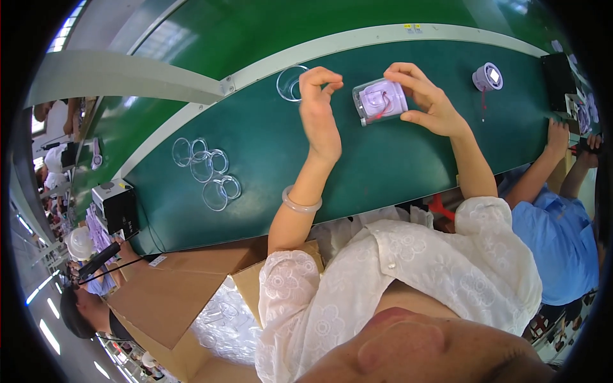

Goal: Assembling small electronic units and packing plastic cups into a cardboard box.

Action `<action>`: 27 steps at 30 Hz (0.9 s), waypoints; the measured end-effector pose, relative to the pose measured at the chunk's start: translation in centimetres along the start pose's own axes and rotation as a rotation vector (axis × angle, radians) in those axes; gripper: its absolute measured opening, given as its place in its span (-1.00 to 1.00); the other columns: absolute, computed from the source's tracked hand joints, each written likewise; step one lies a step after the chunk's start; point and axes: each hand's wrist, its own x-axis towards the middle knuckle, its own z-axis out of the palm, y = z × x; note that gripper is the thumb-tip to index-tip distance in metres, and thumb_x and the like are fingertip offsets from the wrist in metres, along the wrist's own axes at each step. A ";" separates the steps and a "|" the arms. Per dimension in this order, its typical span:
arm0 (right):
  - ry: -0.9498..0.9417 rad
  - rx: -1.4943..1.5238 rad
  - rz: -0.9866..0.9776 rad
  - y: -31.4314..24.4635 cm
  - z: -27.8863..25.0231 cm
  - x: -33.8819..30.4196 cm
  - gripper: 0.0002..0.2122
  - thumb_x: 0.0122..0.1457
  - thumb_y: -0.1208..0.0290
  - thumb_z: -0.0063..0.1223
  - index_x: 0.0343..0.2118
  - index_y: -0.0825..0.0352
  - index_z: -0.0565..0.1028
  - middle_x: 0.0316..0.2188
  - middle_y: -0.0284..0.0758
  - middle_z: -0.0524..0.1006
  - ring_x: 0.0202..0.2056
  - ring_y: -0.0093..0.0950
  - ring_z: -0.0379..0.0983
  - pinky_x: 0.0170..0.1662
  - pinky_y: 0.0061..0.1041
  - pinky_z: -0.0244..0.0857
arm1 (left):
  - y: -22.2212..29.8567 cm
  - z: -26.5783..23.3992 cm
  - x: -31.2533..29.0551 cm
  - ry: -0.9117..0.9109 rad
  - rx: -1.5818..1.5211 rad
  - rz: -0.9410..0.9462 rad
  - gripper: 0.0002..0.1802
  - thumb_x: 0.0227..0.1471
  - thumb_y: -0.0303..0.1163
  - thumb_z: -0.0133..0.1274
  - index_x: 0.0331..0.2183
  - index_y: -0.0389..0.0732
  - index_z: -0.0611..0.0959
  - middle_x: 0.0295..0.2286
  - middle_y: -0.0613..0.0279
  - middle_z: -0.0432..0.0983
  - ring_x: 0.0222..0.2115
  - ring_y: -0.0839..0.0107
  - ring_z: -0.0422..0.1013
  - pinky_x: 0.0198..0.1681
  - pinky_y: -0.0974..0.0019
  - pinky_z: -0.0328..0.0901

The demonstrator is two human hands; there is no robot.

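While the right hand [426, 102] grips a lilac unit [391, 102] seemingly inside a clear case [359, 104], the left hand [320, 113], loosely curled, looks empty; a second unit [488, 77] and clear cups [202, 166] lie apart.

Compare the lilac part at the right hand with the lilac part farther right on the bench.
The held part is gripped by the right hand; the other part is untouched. The held part has clear plastic around it; the other part shows none. Both are lilac with reddish wires.
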 end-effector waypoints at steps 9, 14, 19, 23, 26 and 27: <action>0.185 0.133 -0.096 -0.6 1.6 -0.2 -0.62 0.02 0.12 -0.10 -0.25 0.35 0.32 -0.24 -0.35 0.15 -0.24 -0.56 0.14 -0.19 -0.65 0.01 | 0.8 1.4 -0.8 -0.524 0.493 -0.201 -0.19 -0.49 -0.14 0.26 -0.22 -0.29 0.21 -0.54 0.08 0.43 -0.58 0.28 0.40 -0.53 0.39 0.27; 0.215 0.322 0.085 0.7 2.2 -0.4 -0.46 0.11 -0.09 -0.58 -0.52 0.37 0.29 -0.56 -0.46 0.10 -0.53 -0.66 0.00 -0.44 -0.71 -0.08 | 1.0 2.5 -1.7 -0.685 0.658 -0.245 -0.24 -0.46 -0.14 0.25 -0.24 -0.31 0.24 -0.50 0.00 0.44 -0.48 0.15 0.42 -0.42 0.34 0.30; 0.394 0.410 0.033 0.5 3.6 0.1 -0.35 0.09 -0.13 -0.73 -0.41 0.43 0.32 -0.49 -0.36 0.23 -0.37 -0.58 0.16 -0.35 -0.65 0.09 | 0.9 2.9 -2.1 -0.634 0.848 0.002 -0.20 -0.51 -0.09 0.27 -0.26 -0.32 0.26 -0.51 0.01 0.44 -0.51 0.12 0.42 -0.44 0.31 0.31; 0.355 -0.105 -0.165 0.0 3.0 -0.1 -0.26 0.02 -0.21 -0.77 -0.29 0.44 0.34 -0.26 -0.19 0.33 -0.14 -0.33 0.19 -0.17 -0.42 0.14 | 0.5 2.4 -1.9 -0.687 0.667 -0.190 -0.21 -0.50 -0.11 0.27 -0.26 -0.33 0.26 -0.52 0.04 0.44 -0.53 0.14 0.42 -0.45 0.32 0.31; 0.235 -0.214 -0.346 -0.2 2.7 0.0 -0.26 0.01 -0.22 -0.76 -0.28 0.45 0.34 -0.21 -0.13 0.33 -0.12 -0.26 0.19 -0.14 -0.39 0.12 | 0.1 2.6 -2.0 -0.685 0.387 -0.308 -0.24 -0.44 -0.10 0.24 -0.26 -0.33 0.24 -0.56 0.05 0.44 -0.53 0.19 0.43 -0.44 0.36 0.31; 0.243 -0.192 -0.378 0.2 2.8 0.0 -0.26 0.01 -0.22 -0.74 -0.26 0.45 0.33 -0.18 -0.11 0.31 -0.11 -0.23 0.19 -0.09 -0.38 0.07 | 0.0 2.6 -2.2 -0.676 0.380 -0.315 -0.25 -0.45 -0.12 0.25 -0.27 -0.33 0.24 -0.56 0.05 0.45 -0.53 0.19 0.44 -0.43 0.37 0.31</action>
